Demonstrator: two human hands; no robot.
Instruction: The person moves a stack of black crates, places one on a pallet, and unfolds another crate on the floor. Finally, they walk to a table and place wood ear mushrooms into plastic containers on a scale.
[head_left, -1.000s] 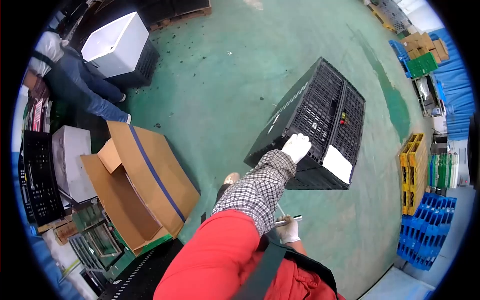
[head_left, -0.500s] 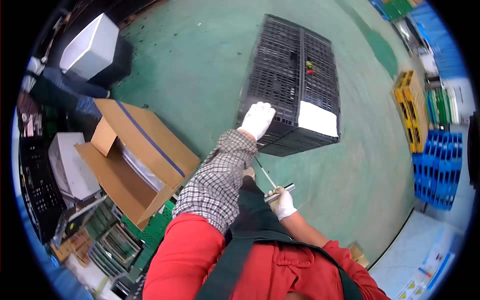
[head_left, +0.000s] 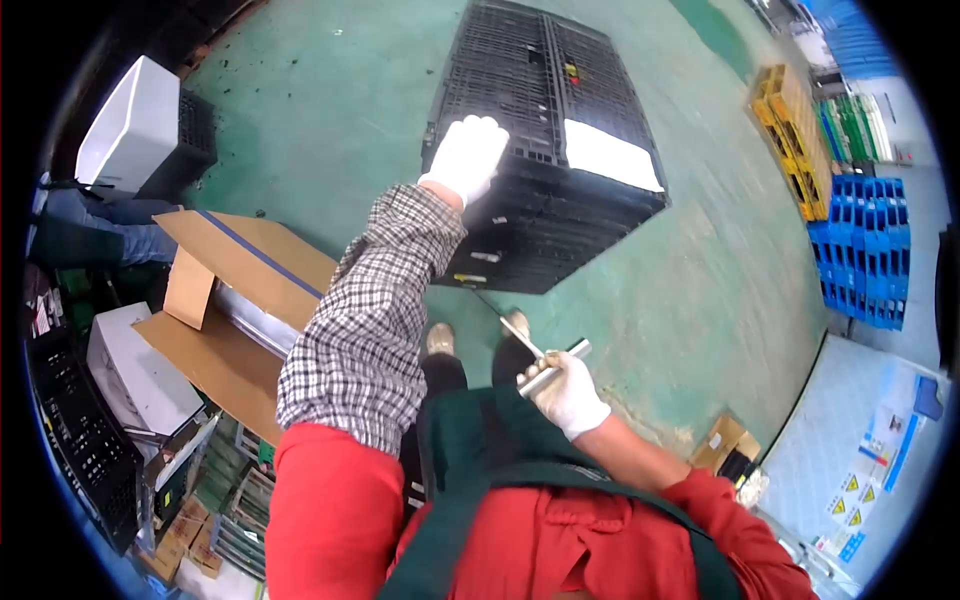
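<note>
My left hand (head_left: pixel 467 158), in a white glove, is closed over the near left top edge of a stack of black plastic crates (head_left: pixel 550 215). A white sheet of paper (head_left: pixel 612 155) lies on the near right part of the stack's top. Lower down, my right hand (head_left: pixel 568 393), also gloved, is wrapped round the crossbar of a metal T-handled rod (head_left: pixel 522 338). This rod slants forward and down toward the foot of the stack, where its far end is hard to make out.
An open cardboard box (head_left: pixel 265 255) stands at left, near a white bin (head_left: pixel 130 125) on a black crate and a person's legs (head_left: pixel 110 225). Yellow pallets (head_left: pixel 790 140) and blue pallets (head_left: pixel 865 250) stand at right. A small carton (head_left: pixel 725 445) lies behind my right arm.
The stack and my left hand have shifted up and left in the view, showing more of the stack's near side. Both my shoes now show. My right hand keeps hold of the rod.
</note>
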